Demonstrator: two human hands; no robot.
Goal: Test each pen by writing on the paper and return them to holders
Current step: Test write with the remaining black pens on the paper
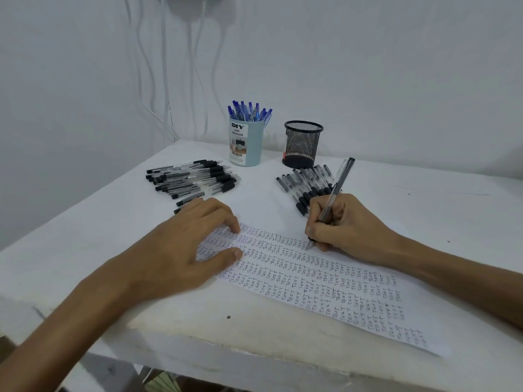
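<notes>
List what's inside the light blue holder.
Blue pens stand bunched in the light blue holder, tops above the rim. Its opaque wall hides their lower barrels and the bottom.

The paper (pixel 325 284) repeats "TEST"; the blue holder (pixel 245 142) label reads "DIY DESK ORGANIZER"

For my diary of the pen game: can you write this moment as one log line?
step: pen test | right hand: grips pen, tip on paper | left hand: presses paper
</notes>
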